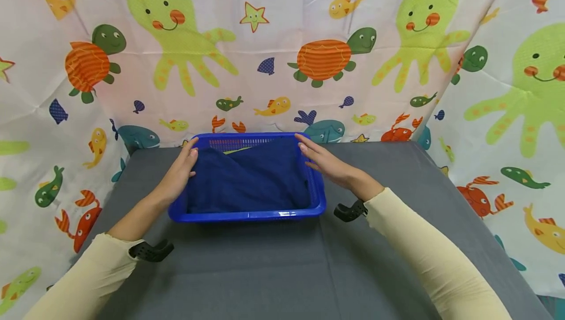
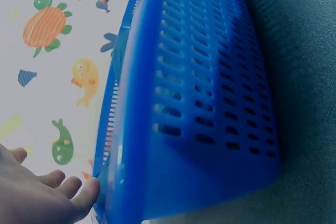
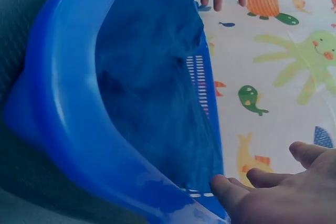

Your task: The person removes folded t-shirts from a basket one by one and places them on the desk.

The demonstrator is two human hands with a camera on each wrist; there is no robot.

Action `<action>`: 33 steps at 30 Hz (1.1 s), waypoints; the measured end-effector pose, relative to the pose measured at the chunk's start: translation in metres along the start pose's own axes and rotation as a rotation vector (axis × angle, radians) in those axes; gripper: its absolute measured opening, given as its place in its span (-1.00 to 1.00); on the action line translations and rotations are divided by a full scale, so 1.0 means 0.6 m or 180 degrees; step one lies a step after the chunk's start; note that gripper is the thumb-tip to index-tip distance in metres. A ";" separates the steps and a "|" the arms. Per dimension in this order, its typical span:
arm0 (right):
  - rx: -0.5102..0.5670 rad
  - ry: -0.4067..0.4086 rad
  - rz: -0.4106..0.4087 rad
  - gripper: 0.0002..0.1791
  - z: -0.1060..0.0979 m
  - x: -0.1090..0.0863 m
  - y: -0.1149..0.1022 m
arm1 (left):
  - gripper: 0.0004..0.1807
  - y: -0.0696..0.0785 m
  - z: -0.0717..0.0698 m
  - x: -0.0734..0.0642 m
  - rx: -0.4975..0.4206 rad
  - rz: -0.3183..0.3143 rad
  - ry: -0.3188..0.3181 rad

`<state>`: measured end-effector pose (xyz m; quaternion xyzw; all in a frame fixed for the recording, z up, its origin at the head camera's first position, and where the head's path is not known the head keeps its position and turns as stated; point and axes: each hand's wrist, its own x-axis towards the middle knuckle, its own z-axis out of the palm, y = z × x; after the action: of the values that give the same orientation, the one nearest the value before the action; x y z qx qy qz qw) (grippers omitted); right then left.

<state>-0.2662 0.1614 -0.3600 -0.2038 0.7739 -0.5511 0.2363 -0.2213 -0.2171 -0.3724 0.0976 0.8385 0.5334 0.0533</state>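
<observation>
A blue plastic basket (image 1: 248, 215) with slotted walls sits in the middle of the grey-covered table. Dark blue cloth (image 1: 251, 180) fills it, and a thin yellow-green edge (image 1: 238, 150) shows behind the cloth. My left hand (image 1: 180, 170) is at the basket's left rim, its fingers extended toward the far corner. Across from it, my right hand (image 1: 326, 160) reaches over the right rim with fingers spread. Neither hand grips anything. In the right wrist view, fingertips (image 3: 223, 184) overlap the basket's rim.
The grey tabletop (image 1: 256, 271) extends in front of the basket and to both sides. White fabric (image 1: 273, 26) printed with sea animals hangs behind and along the sides. A black band with a mount (image 1: 152, 251) is on each wrist, below the sleeve.
</observation>
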 end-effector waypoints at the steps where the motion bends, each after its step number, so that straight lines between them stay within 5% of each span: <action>1: 0.0090 -0.0047 0.0056 -0.27 0.000 0.003 -0.001 | -0.26 0.002 -0.003 0.001 -0.0073 -0.0062 -0.0021; 9: 0.0659 -0.0261 0.0465 -0.22 -0.003 0.021 0.000 | -0.20 0.011 -0.016 0.002 -0.0492 -0.0474 -0.0423; 16: 0.0969 -0.0175 0.0653 -0.17 0.002 0.034 0.000 | -0.13 0.017 -0.018 -0.009 -0.0657 -0.0645 -0.0527; 26: 0.0701 -0.0002 0.0920 -0.11 0.030 0.044 0.006 | -0.07 0.022 0.021 -0.012 -0.0329 -0.1038 -0.0419; 33: 0.0526 0.0136 0.1028 0.00 0.049 0.053 0.020 | -0.03 0.009 0.046 -0.016 -0.0420 -0.0981 -0.0191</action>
<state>-0.2752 0.1247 -0.3838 -0.0450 0.7535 -0.5719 0.3212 -0.2060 -0.1927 -0.3793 -0.0200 0.8048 0.5696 0.1658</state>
